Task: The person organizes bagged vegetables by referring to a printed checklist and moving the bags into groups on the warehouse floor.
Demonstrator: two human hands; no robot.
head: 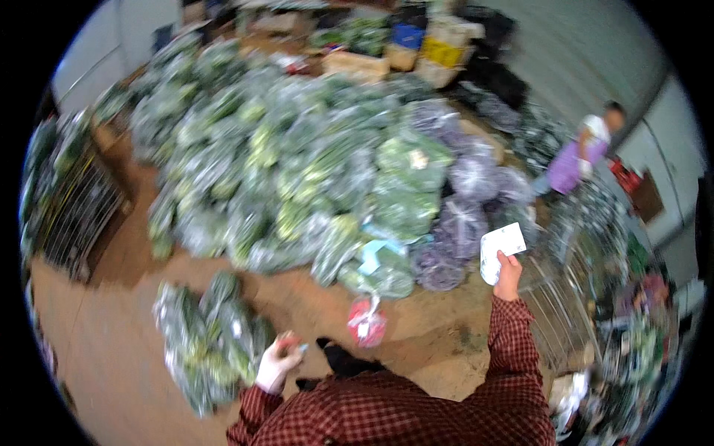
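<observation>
Pinched in my right hand [509,274] are white paper slips [502,245] bearing small print, held out at the right. My left hand [280,359], which looks gloved, has its fingers curled around something small with a light blue end; blur hides what it is. Beside that hand, clear plastic bags of green vegetables [206,340] lie on the floor. In front of my feet sits a small clear bag of red produce [367,322] with a white label. Beyond it spreads a large heap of bagged green vegetables [262,167], with bags of purple produce [463,223] along its right side.
A person in a purple apron [570,161] stands at the right among more bagged goods. Wire racks stand at the left [83,212] and right [563,306]. Crates and a yellow-banded container [440,51] are behind the heap. Brown floor [117,329] shows at the lower left.
</observation>
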